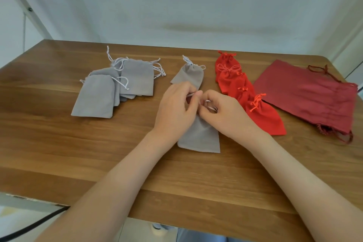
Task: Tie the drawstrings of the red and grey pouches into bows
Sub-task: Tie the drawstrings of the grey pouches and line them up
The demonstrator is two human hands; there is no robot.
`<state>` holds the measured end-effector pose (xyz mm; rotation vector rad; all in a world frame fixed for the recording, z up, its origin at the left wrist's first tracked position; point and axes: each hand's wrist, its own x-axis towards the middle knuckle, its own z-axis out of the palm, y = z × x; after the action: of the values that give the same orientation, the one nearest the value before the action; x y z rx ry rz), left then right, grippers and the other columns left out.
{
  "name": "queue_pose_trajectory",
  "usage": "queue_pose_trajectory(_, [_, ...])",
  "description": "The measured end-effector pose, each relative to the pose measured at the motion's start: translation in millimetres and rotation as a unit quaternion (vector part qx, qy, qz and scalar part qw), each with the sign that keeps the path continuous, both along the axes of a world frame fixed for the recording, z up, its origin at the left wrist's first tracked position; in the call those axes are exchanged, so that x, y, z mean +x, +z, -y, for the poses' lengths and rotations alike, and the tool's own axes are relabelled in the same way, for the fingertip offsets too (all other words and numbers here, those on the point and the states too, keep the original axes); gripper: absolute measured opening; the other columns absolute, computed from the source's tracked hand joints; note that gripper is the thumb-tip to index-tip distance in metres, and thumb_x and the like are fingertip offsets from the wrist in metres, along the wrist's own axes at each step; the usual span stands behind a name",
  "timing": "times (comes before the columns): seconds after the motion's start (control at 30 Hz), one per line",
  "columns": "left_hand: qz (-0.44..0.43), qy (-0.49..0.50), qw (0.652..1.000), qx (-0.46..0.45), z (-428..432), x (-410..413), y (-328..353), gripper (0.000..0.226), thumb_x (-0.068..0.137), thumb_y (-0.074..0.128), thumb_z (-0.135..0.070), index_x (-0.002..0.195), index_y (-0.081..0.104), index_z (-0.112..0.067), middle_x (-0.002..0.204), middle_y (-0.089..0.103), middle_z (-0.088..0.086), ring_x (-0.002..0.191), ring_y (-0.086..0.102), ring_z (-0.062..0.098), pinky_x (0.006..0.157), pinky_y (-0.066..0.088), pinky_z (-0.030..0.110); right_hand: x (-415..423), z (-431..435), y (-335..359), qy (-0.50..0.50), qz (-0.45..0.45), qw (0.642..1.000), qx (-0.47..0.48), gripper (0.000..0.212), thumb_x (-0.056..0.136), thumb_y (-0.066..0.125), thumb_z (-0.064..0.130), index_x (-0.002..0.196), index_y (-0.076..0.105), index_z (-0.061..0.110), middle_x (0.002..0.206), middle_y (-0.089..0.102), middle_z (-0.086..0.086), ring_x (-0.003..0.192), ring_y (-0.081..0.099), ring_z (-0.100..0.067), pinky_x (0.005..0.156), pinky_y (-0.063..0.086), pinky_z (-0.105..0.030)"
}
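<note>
A grey pouch point(200, 137) lies in the middle of the wooden table point(59, 143), its mouth under my hands. My left hand point(174, 108) and my right hand point(225, 112) meet above the mouth, and each pinches part of its white drawstring point(208, 102) with curled fingers. Just behind them lies another grey pouch point(189, 74) with a tied string. A row of bright red pouches point(245, 92) with tied orange bows runs diagonally to the right of my hands. A pile of several grey pouches point(117, 84) with loose white strings sits at the left.
A stack of larger dark red pouches point(310, 98) lies at the far right, close to the table's right edge. A white wall stands behind the table. A black cable point(33, 224) hangs below the front left edge.
</note>
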<state>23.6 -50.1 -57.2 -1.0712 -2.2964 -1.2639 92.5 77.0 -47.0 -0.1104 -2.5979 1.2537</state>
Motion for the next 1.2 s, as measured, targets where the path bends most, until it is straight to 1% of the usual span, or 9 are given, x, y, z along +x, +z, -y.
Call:
queue_pose_trajectory(0.07, [0.047, 0.011, 0.999, 0.012, -2.1, 1.0, -0.3, 0.011, 0.095, 0.052, -0.019, 0.103, 0.056, -0.013, 0.071, 0.045, -0.016, 0.071, 0.046, 0.001, 0.067, 0.033, 0.016, -1.8, 1.5, -4.6, -0.011, 0.013, 1.000, 0.024, 0.007, 0.087, 0.060, 0.017, 0.088, 0.054, 0.021, 0.068, 0.054, 0.012, 0.062, 0.050, 0.000, 0.058, 0.037, -0.019])
queue_pose_trajectory(0.13, [0.053, -0.007, 0.998, 0.026, -3.9, 2.0, 0.8, 0.020, 0.095, 0.048, -0.017, 0.114, 0.050, -0.013, 0.069, 0.045, -0.015, 0.072, 0.049, 0.004, 0.070, 0.035, 0.020, -2.9, 3.8, -7.7, 0.000, 0.015, 0.999, 0.041, 0.008, 0.087, 0.057, 0.016, 0.091, 0.052, 0.022, 0.070, 0.054, 0.013, 0.065, 0.051, -0.003, 0.061, 0.038, -0.026])
queue_pose_trajectory(0.3, [0.112, -0.064, 0.991, 0.035, -1.8, 10.1, -1.6, 0.022, 0.091, 0.038, -0.021, 0.111, 0.036, -0.029, 0.079, 0.045, -0.010, 0.084, 0.046, 0.016, 0.074, 0.035, 0.026, -1.0, 6.6, -6.6, 0.025, -0.012, 1.000, 0.005, 0.009, 0.095, 0.048, 0.019, 0.091, 0.056, 0.018, 0.069, 0.059, 0.007, 0.063, 0.053, -0.006, 0.061, 0.040, -0.029])
queue_pose_trajectory(0.43, [0.142, -0.007, 0.988, 0.052, -2.2, 13.6, -0.5, 0.016, 0.092, 0.038, -0.020, 0.105, 0.032, -0.026, 0.092, 0.046, -0.007, 0.089, 0.045, 0.004, 0.083, 0.035, 0.026, -1.7, 10.1, -5.4, -0.018, -0.027, 0.993, -0.113, 0.014, 0.096, 0.051, 0.021, 0.083, 0.056, 0.018, 0.055, 0.053, 0.012, 0.052, 0.046, -0.004, 0.054, 0.037, -0.025])
queue_pose_trajectory(0.6, [0.280, 0.021, 0.953, 0.114, -7.8, 10.4, 3.8, 0.010, 0.096, 0.050, -0.013, 0.095, 0.042, -0.018, 0.085, 0.050, -0.008, 0.070, 0.050, -0.009, 0.066, 0.042, 0.011, -2.9, 11.4, -1.4, -0.019, -0.039, 0.956, -0.289, 0.009, 0.095, 0.056, 0.011, 0.092, 0.060, 0.005, 0.050, 0.050, 0.013, 0.046, 0.041, 0.000, 0.047, 0.032, -0.015])
queue_pose_trajectory(0.83, [0.241, 0.035, 0.964, 0.106, -5.6, 15.1, 6.5, 0.016, 0.096, 0.053, -0.021, 0.083, 0.062, -0.021, 0.070, 0.058, -0.015, 0.067, 0.053, -0.006, 0.061, 0.037, 0.008, -3.5, 9.5, 2.3, -0.040, -0.100, 0.931, -0.350, 0.016, 0.092, 0.057, 0.006, 0.099, 0.063, -0.007, 0.056, 0.050, 0.005, 0.047, 0.039, 0.000, 0.047, 0.032, -0.012])
queue_pose_trajectory(0.97, [0.207, 0.030, 0.973, 0.097, -5.1, 20.4, 8.3, 0.017, 0.096, 0.052, -0.018, 0.086, 0.064, -0.022, 0.074, 0.061, -0.015, 0.071, 0.054, -0.005, 0.062, 0.038, 0.008, -2.8, 9.9, 2.4, -0.040, -0.105, 0.937, -0.331, 0.003, 0.090, 0.061, 0.006, 0.089, 0.062, 0.003, 0.056, 0.048, 0.003, 0.049, 0.038, -0.002, 0.049, 0.033, -0.014])
queue_pose_trajectory(1.07, [0.194, 0.013, 0.977, 0.085, -3.4, 22.3, 9.6, 0.017, 0.097, 0.051, -0.019, 0.086, 0.063, -0.024, 0.076, 0.062, -0.015, 0.074, 0.055, -0.005, 0.064, 0.038, 0.008, -3.3, 7.5, 4.0, -0.050, -0.115, 0.939, -0.320, 0.012, 0.089, 0.062, 0.004, 0.081, 0.055, 0.010, 0.049, 0.049, 0.013, 0.046, 0.038, -0.001, 0.048, 0.033, -0.014])
queue_pose_trajectory(1.2, [0.259, -0.033, 0.961, 0.092, -1.8, 20.4, 10.3, 0.008, 0.091, 0.061, -0.024, 0.091, 0.068, -0.021, 0.083, 0.068, -0.011, 0.081, 0.060, -0.001, 0.073, 0.044, 0.013, -3.8, 4.0, 3.0, -0.049, -0.114, 0.941, -0.314, 0.011, 0.090, 0.061, 0.007, 0.081, 0.055, 0.011, 0.049, 0.044, 0.014, 0.048, 0.038, -0.003, 0.049, 0.032, -0.018])
